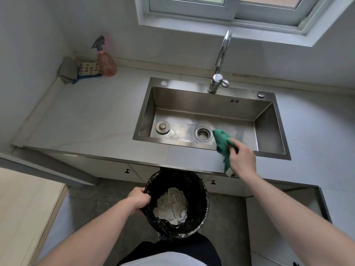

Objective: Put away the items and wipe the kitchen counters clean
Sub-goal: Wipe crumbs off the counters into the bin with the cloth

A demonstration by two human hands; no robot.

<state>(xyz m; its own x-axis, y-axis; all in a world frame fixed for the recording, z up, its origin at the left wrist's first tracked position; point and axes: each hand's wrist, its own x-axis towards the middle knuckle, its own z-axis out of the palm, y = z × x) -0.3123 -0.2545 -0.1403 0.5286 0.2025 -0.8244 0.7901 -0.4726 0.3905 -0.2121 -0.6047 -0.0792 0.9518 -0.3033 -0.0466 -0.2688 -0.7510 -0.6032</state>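
While my left hand (138, 200) grips the rim of the black lined round bin (199, 223) below the counter edge, my right hand (242, 155) clutches the crumpled green cloth (222, 141) over the sink's front lip, directly above and beyond the bin.

Your right hand (242, 156) has a green cloth (224, 145) bunched up at the front edge of the steel sink (209, 104), just right of the drain strainer (204, 133). Your left hand (138, 200) grips the rim of a black-lined trash bin (199, 191) below the counter (92, 120), crumpled white paper (172, 206) inside. A spray bottle (105, 62) and folded cloths (80, 71) sit in the back left corner.
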